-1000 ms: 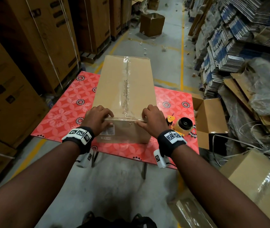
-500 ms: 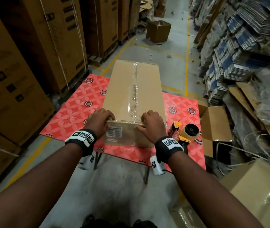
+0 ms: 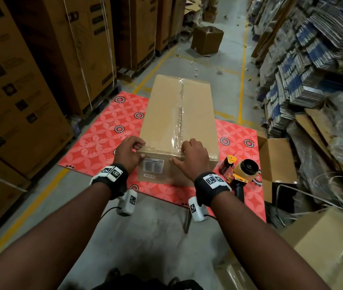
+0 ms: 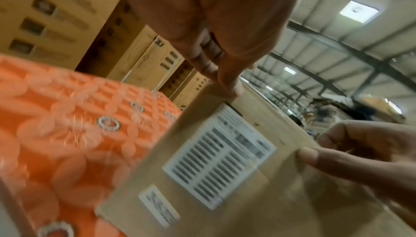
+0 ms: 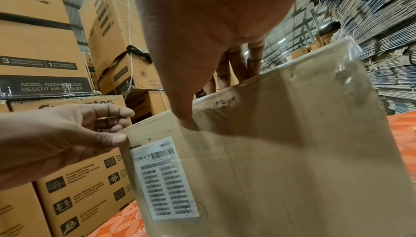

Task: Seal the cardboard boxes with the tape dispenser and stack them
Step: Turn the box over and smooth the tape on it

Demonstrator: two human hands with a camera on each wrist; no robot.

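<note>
A long brown cardboard box (image 3: 179,126) with a strip of clear tape (image 3: 180,114) down its top seam lies lengthwise on the red flower-patterned table (image 3: 103,130), its near end close to the table's near edge. That end carries a white printed label (image 3: 153,165).

The left hand (image 3: 127,153) holds the box's near left top corner, fingers curled over the top edge and thumb against the end face. The right hand (image 3: 191,158) is at the near right of the box: its fingers lie over the top edge onto the tape while the thumb spreads flat across the end face, pressing rather than pinching.

The yellow and black tape dispenser (image 3: 242,171) lies on the table just right of the box, touched by neither hand. An open brown carton (image 3: 275,155) stands beyond the dispenser, off the table's right edge.

The box looks stiff but its walls would likely dent under hard squeezing, and the glossy tape is probably slippery. Its weight cannot be judged. For lifting and stacking, taking it by the bare cardboard of both long sides, or under the two ends, seems safest.
</note>
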